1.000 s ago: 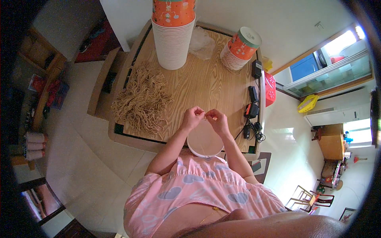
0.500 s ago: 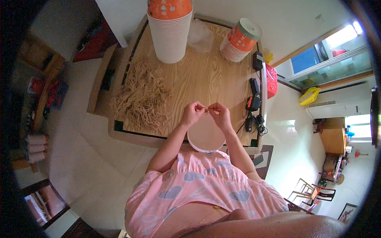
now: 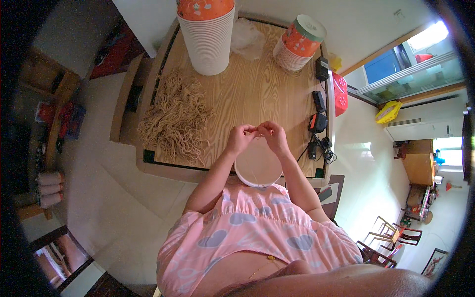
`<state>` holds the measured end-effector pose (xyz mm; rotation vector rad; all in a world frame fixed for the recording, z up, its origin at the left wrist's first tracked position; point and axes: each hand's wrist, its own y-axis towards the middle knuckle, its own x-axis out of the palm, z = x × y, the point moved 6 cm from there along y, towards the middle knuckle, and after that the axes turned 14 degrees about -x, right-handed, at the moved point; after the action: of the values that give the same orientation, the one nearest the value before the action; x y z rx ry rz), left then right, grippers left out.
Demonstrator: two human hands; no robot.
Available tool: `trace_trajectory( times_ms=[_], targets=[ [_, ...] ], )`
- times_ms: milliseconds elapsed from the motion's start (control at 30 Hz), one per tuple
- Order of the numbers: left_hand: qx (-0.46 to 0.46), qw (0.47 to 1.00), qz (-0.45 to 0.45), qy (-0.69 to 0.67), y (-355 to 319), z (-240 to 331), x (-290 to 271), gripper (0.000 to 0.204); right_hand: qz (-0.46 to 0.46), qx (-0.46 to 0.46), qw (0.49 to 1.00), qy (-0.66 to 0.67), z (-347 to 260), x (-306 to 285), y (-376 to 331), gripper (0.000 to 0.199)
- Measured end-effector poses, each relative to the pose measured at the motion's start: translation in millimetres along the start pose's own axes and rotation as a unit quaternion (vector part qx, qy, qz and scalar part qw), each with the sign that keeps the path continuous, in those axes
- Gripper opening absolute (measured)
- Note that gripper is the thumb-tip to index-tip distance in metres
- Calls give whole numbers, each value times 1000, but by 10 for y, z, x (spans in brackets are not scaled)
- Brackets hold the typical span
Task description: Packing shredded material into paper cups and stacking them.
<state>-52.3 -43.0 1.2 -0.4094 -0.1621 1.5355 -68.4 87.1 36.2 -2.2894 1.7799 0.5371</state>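
My left hand (image 3: 241, 138) and my right hand (image 3: 271, 135) meet above a round white bowl (image 3: 258, 167) at the near edge of the wooden table (image 3: 252, 89). Both pinch a thin tan string (image 3: 256, 131) between the fingertips, and a strand hangs down into the bowl. A loose heap of tan strings (image 3: 176, 118) lies on the table to the left of my hands.
A tall stack of white cups with an orange top (image 3: 207, 32) stands at the table's far side. A shorter orange and white stack (image 3: 298, 43) and a clear plastic bag (image 3: 248, 35) sit beside it. Black chargers and cables (image 3: 317, 123) line the right edge.
My hands have stayed together over the bowl, working the string. The view has shifted slightly so the table sits higher in the picture.
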Motion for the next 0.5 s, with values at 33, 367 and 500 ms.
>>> trace_trajectory(
  times_ms=[33, 367, 500],
  targets=[
    [-2, 1000, -1, -4, 11, -14, -3, 13, 0, 0, 1000, 0, 29, 9, 2, 10],
    [-27, 998, -31, -56, 85, -127, 39, 10, -57, -16, 996, -66, -17, -79, -62, 10],
    [-49, 990, -62, -114, 110, -152, 75, 10, -28, -58, 997, -44, -24, -87, -73, 12]
  ],
)
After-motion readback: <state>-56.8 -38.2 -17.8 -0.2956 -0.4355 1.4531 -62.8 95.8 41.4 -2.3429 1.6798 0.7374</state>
